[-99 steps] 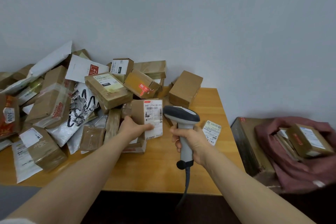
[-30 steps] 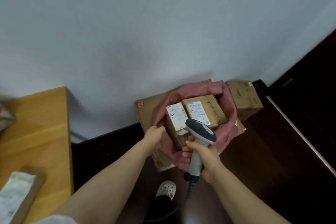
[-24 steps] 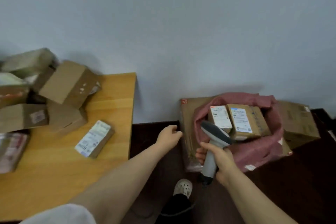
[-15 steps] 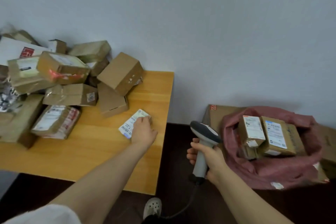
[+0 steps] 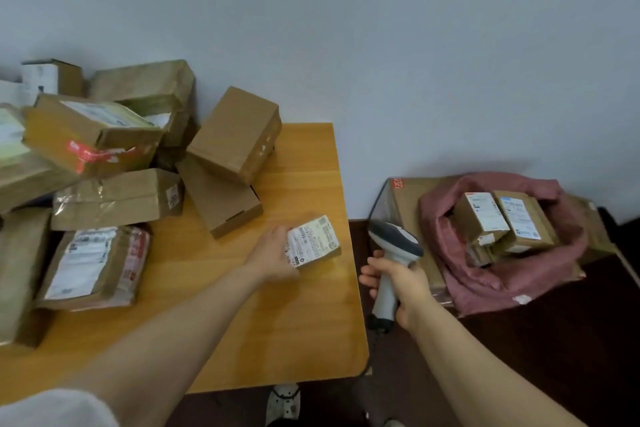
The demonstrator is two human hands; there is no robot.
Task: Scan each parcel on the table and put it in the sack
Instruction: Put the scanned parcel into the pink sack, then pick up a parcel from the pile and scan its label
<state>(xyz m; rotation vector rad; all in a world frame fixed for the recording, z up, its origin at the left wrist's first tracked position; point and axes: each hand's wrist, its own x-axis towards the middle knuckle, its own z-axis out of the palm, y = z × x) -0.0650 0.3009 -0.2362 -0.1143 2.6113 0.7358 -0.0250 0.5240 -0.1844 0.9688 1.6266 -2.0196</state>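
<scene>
A small flat parcel with a white label [image 5: 313, 241] lies near the right edge of the wooden table [image 5: 304, 329]. My left hand [image 5: 273, 258] grips its left end. Just off the table's right edge, my right hand [image 5: 398, 282] holds a grey and white barcode scanner [image 5: 393, 253] by the handle, head pointing left and up. On the floor to the right sits a dark pink sack [image 5: 502, 274], open, with two labelled brown parcels [image 5: 504, 220] showing on top.
Several brown cardboard parcels [image 5: 138, 163] are heaped on the table's left and back, against the grey wall. A large flat carton [image 5: 405, 204] stands behind the sack. The scanner cable hangs to the dark floor, where my shoe [image 5: 284, 402] shows.
My left hand let go of the boxed parcel in the sack, swung back to the table and took hold of the small labelled parcel. The view turned left; the scanner stayed in my right hand.
</scene>
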